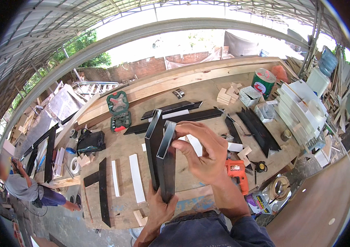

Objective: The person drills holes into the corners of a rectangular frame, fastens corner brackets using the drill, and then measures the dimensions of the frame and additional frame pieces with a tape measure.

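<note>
Two black rectangular metal tubes stand upright side by side in front of me, their slanted, hollow ends facing up. Low down, my left hand (161, 208) is wrapped round them. The left tube (153, 144) rises slightly higher than the right tube (167, 171). My right hand (206, 154) has thumb and forefinger closed at the upper rim of the right tube, on its right side. Whether something small sits between those fingertips is hidden. Behind the tubes, more black metal tubes (195, 116) lie on the wooden workbench (125, 222).
An orange drill (237, 175) and a tape measure (260, 166) lie right of my arm. White strips (137, 177) and a black T-shaped piece (104, 193) lie left. Farther back are a green tool case (118, 109), wood blocks (224, 96) and a can (263, 82). A person (22, 185) stands far left.
</note>
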A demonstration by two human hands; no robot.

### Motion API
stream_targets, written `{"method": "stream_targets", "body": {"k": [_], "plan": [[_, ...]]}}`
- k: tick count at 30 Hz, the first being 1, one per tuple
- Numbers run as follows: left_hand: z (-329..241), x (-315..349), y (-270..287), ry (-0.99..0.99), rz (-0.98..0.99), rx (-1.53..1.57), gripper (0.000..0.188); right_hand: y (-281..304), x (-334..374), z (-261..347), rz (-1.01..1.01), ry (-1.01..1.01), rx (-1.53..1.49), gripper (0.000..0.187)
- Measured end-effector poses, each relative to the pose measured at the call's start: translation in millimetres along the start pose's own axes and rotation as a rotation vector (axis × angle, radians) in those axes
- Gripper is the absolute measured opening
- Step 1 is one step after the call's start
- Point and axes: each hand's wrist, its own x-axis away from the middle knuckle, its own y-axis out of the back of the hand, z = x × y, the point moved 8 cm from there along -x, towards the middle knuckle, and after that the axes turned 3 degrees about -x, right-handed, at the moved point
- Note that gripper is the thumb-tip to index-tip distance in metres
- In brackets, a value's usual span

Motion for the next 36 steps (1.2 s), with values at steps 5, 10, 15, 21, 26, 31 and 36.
{"method": "stream_targets", "body": {"k": [5,10,15,21,26,31,36], "plan": [[4,-7,11,0.008,0.077,-0.014,0.042,18,-18,11,0.052,0.123,0.187,0.034],[8,-7,11,0.057,0.16,0.024,0.048,13,-14,20,0.388,0.412,0.499,0.036],[11,-4,9,0.059,0.201,0.047,0.046,13,-7,20,0.359,0.481,0.48,0.032],[14,-3,12,0.068,0.225,0.066,0.041,6,-6,23,0.392,0.528,0.516,0.03],[17,-1,20,0.143,0.26,0.075,0.041,-10,-5,21,0.556,0.596,0.674,0.021],[23,3,21,0.184,0.366,0.05,0.039,-25,1,6,0.709,0.687,0.83,0.014],[34,9,6,0.282,0.448,0.17,0.029,-27,8,-10,0.718,0.716,0.878,0.011]]}}
